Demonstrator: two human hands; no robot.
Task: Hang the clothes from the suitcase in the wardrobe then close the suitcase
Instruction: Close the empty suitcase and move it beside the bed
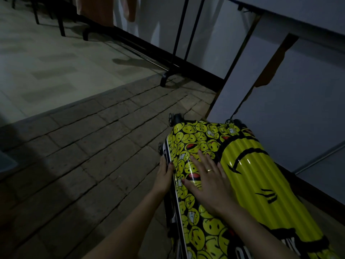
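Two halves of my suitcase (224, 184) lie together on the floor by the rack (179, 43), clothes (104, 10) hung.
Right hand (207, 182) presses flat on the lid; left hand (165, 176) grips its edge — zipping seems left.

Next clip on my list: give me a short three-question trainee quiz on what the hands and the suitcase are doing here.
1. True or false: the yellow smiley-print suitcase lies with its lid down.
2. Which hand lies flat on the lid? A) right hand B) left hand C) neither
3. Fill in: the left hand grips the suitcase at its ____ edge, by the seam.

Key
1. True: the shells are together and the wheels point away from the camera.
2. A: the right hand, with a ring, presses on the lid, fingers spread.
3. Side: its fingers curl over the rim there. Whether the zip is done cannot be told.
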